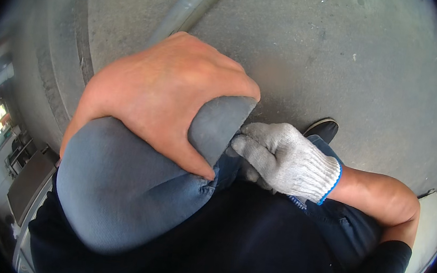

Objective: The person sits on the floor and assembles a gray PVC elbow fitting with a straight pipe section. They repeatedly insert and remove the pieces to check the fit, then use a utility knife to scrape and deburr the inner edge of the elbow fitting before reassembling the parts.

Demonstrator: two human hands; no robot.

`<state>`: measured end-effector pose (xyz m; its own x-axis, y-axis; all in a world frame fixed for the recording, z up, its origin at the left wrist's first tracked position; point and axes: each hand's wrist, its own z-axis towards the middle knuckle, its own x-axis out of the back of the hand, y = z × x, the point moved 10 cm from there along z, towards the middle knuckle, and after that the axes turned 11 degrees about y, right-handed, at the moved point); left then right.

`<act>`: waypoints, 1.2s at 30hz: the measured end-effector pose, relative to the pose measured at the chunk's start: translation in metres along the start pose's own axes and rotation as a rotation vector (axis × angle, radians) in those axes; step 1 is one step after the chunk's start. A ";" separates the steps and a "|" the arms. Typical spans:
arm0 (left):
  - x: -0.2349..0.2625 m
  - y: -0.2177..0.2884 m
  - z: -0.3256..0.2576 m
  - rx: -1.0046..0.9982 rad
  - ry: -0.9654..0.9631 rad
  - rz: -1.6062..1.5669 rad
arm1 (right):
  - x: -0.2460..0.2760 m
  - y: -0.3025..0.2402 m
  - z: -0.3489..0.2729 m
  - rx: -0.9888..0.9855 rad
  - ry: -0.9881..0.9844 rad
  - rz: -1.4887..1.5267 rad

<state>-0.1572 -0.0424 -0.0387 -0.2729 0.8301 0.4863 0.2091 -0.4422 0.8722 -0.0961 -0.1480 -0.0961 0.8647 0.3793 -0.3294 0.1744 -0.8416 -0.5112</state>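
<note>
My left hand (165, 83) is bare and reaches over my raised knee (118, 179) in blue-grey trousers. Between its thumb and fingers it grips a flat dark grey sheet (217, 125) with a slightly ragged right edge. My right hand (293, 163) wears a white knitted glove with a blue cuff. Its thumb and forefinger are pinched together right beside the ragged edge of the sheet. What lies between those gloved fingertips is hidden. The left hand's fingertips are also out of sight beneath the sheet.
Grey concrete floor (375, 67) spreads ahead, and a thick grey hose or pipe (198, 4) lies on it beyond my left hand. A dark shoe (323, 129) shows past the glove. Along the left stand a metal cabinet (29, 186) and shelves. A pale object (426, 233) is at the right.
</note>
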 end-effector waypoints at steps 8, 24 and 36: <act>-0.001 -0.003 0.006 -0.011 0.024 -0.016 | 0.039 -0.045 -0.007 0.758 0.397 -0.644; -0.003 -0.004 0.001 0.025 -0.021 -0.041 | 0.018 -0.006 0.008 0.357 0.182 -0.248; 0.007 0.003 0.000 -0.034 0.023 -0.005 | 0.029 -0.032 0.002 0.600 0.268 -0.409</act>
<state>-0.1581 -0.0375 -0.0324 -0.2951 0.8246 0.4826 0.1761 -0.4495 0.8758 -0.0775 -0.1091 -0.0908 0.8841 0.4450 0.1427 0.2857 -0.2731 -0.9186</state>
